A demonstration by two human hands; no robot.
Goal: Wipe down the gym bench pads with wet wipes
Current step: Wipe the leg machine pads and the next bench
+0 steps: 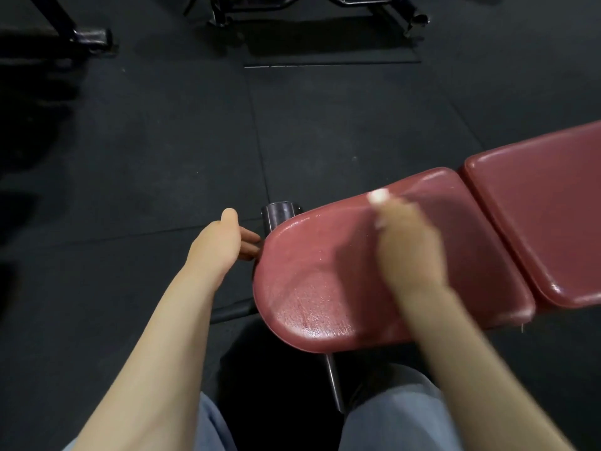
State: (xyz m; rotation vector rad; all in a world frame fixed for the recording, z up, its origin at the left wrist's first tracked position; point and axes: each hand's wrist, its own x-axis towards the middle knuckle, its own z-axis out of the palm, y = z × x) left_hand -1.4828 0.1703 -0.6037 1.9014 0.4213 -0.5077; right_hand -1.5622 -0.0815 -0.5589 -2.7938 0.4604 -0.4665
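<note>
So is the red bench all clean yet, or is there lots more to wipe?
Partly done. The near end of the seat pad glistens with wet streaks, so it looks wiped already. Right now the right hand, blurred, holds a white wipe over the seat pad's far part, while the left hand rests at the pad's end. The back pad shows no wet streaks, so it probably comes next.

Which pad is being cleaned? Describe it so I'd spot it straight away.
Find the dark red bench over the black floor. It is the seat pad, with a rounded end, unlike the back pad; the right hand holds a white wipe over it.
</note>
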